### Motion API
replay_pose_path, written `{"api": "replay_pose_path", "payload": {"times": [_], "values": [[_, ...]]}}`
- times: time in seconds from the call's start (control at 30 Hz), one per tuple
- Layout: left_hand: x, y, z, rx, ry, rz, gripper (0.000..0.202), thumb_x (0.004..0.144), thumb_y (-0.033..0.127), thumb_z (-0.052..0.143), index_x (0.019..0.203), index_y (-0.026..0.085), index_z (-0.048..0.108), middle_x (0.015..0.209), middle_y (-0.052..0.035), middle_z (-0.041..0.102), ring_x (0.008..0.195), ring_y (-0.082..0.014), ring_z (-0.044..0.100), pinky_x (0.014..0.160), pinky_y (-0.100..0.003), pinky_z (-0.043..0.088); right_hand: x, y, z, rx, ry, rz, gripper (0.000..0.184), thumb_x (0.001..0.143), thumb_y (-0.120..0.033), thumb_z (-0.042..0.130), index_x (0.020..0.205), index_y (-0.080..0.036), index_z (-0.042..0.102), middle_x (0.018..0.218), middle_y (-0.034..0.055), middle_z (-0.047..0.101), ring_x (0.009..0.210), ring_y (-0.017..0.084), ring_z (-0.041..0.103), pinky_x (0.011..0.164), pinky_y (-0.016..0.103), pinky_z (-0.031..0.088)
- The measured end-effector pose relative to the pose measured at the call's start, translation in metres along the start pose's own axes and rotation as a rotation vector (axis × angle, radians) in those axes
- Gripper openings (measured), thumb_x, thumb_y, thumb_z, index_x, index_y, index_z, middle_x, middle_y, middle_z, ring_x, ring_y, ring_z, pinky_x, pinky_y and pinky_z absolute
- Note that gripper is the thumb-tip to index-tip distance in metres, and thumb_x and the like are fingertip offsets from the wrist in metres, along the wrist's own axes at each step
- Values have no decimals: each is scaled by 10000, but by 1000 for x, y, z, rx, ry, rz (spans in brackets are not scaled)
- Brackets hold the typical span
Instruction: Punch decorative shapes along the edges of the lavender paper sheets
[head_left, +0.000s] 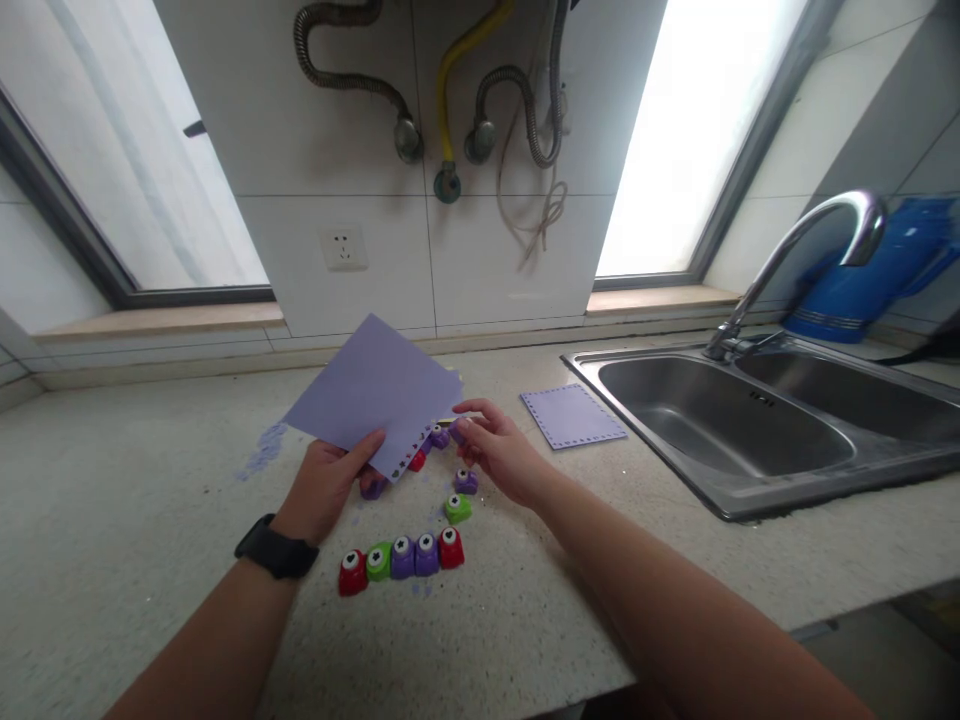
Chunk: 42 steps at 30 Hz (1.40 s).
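Note:
My left hand (pixel 334 480), with a black watch on its wrist, pinches the near left edge of a sheet of purple paper (pixel 375 390). The sheet is held tilted above the counter, and a row of small cut-out shapes runs along its near right edge. At that edge my right hand (pixel 491 445) is closed on a purple craft punch (pixel 459 430) by the paper's right corner. Below the hands, several red, green and purple craft punches (pixel 403 557) stand in a row. Others, such as a green punch (pixel 457 507), lie nearer the paper, some partly hidden by it.
A stack of purple paper (pixel 574 415) with punched borders lies right of my hands. Beyond it is a steel double sink (pixel 660 400) with a tap (pixel 795 250) and a blue jug (pixel 862 270). Purple paper bits (pixel 264 452) are scattered on the counter (pixel 150 520) at left.

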<state>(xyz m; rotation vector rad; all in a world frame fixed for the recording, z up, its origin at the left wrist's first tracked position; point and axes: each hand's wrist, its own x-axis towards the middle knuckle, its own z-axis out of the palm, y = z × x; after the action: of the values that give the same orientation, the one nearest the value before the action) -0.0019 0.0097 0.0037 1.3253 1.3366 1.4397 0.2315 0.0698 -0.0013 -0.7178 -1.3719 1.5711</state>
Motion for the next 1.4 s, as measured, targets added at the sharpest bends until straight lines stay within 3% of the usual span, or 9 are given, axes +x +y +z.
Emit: {"api": "replay_pose_path", "payload": {"times": [0.23, 0.5, 0.67, 0.77, 0.9, 1.03, 1.17, 1.27, 1.4], "values": [[-1, -4, -2, 25, -65, 4, 327, 847, 430, 737, 666, 164, 680, 539, -8, 649, 449, -137, 525, 495, -273, 443, -6, 0, 8, -80, -160, 42, 243, 865, -425, 698, 1025, -248, 655, 751, -16, 576, 587, 118, 503, 525, 267, 401], [-5, -1, 3, 39, -182, -22, 251, 811, 423, 777, 791, 178, 726, 624, -24, 710, 500, -164, 588, 521, -290, 497, -6, 0, 9, -94, -133, 71, 215, 862, -428, 678, 866, -212, 669, 667, -26, 518, 565, 119, 457, 527, 275, 359], [-4, -1, -21, -140, -412, -164, 398, 787, 520, 769, 889, 135, 766, 765, -139, 784, 640, -273, 726, 539, -342, 574, -5, -3, 1, -99, -173, 82, 217, 860, -402, 674, 824, -188, 662, 681, -22, 521, 579, 114, 451, 557, 273, 363], [-5, 8, -37, -234, -399, -172, 514, 775, 639, 709, 928, 152, 770, 807, -117, 794, 643, -285, 737, 576, -389, 612, -6, -8, -6, -140, -270, 118, 210, 881, -365, 662, 806, -170, 647, 692, -22, 526, 576, 101, 459, 556, 262, 343], [-9, 22, -43, -377, -414, -227, 499, 737, 646, 734, 875, 171, 795, 775, -81, 790, 630, -277, 730, 577, -404, 630, -9, -15, -14, -229, -382, 119, 224, 905, -346, 646, 780, -162, 636, 664, -27, 512, 568, 98, 440, 545, 258, 314], [-11, 24, -39, -343, -392, -348, 343, 732, 471, 822, 914, 184, 783, 733, -49, 778, 572, -224, 715, 560, -335, 609, -12, -24, -15, -315, -449, 112, 239, 927, -350, 624, 782, -160, 643, 656, -33, 491, 573, 97, 419, 549, 258, 307], [-10, 19, -32, -205, -319, -437, 335, 791, 340, 820, 1062, 160, 737, 885, -78, 812, 723, -224, 755, 720, -340, 606, -12, -25, -18, -366, -506, 116, 234, 940, -351, 615, 816, -156, 650, 671, -32, 499, 580, 95, 425, 553, 256, 318], [-9, 16, -25, -143, -272, -386, 401, 839, 366, 780, 1161, 141, 698, 988, -106, 813, 796, -234, 759, 766, -357, 600, -7, -19, -25, -356, -430, 92, 196, 921, -343, 658, 1019, -175, 679, 788, -12, 562, 628, 100, 480, 580, 256, 371], [-9, 16, -20, -76, -201, -326, 450, 856, 393, 759, 1217, 137, 679, 1028, -107, 811, 840, -243, 762, 787, -356, 598, 2, -13, -38, -328, -204, 94, 359, 885, -361, 721, 1191, -186, 656, 881, 23, 622, 699, 120, 540, 646, 280, 438]]}}
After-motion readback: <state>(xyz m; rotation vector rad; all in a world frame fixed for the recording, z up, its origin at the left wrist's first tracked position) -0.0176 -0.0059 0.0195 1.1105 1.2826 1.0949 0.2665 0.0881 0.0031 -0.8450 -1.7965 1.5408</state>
